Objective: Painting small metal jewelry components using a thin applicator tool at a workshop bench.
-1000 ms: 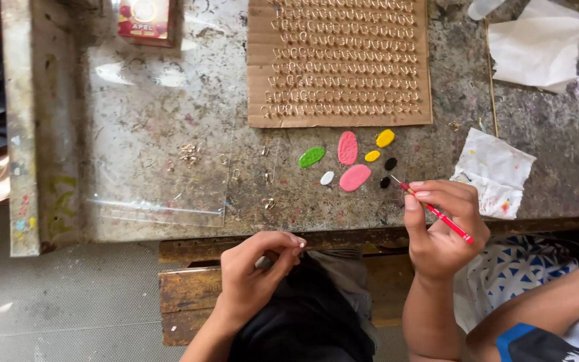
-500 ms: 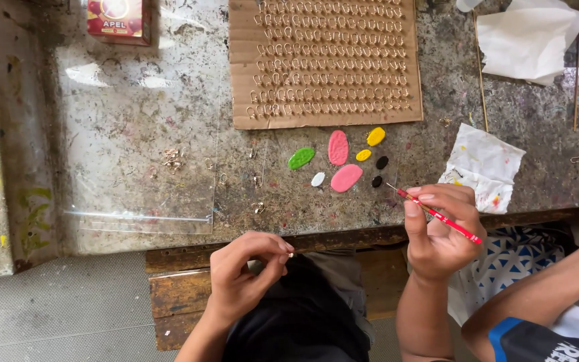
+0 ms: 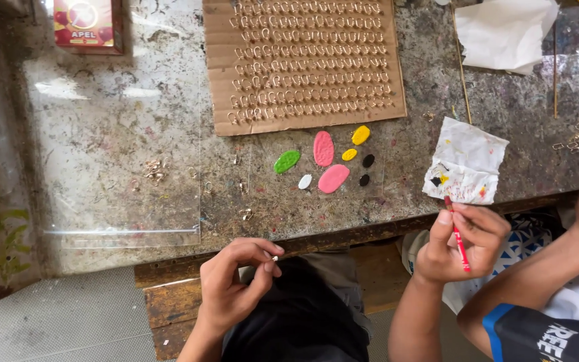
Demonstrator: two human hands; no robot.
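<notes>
My left hand [image 3: 236,285] hovers in front of the bench edge, above my dark-clothed lap, and pinches a tiny pale piece [image 3: 275,258] between thumb and forefinger. My right hand [image 3: 462,243] grips a thin red brush [image 3: 459,241], whose tip rests at the lower edge of a paint-stained scrap of white paper [image 3: 465,163]. Left of the paper lie paint blobs on the worktop: green [image 3: 287,161], two pink [image 3: 324,148], yellow [image 3: 360,135], black [image 3: 368,161] and white [image 3: 305,182].
A cardboard sheet [image 3: 303,64] carries rows of small metal loops. A clear plastic sheet [image 3: 122,161], a red box [image 3: 88,23], white tissue [image 3: 504,30] and thin sticks [image 3: 462,64] lie on the speckled bench [image 3: 524,100]. Another person's arm [image 3: 571,255] reaches in at right.
My right hand has drawn the brush away from the paint blobs, rightward and nearer to me, so its tip now meets the stained paper. My left hand keeps its pinch.
</notes>
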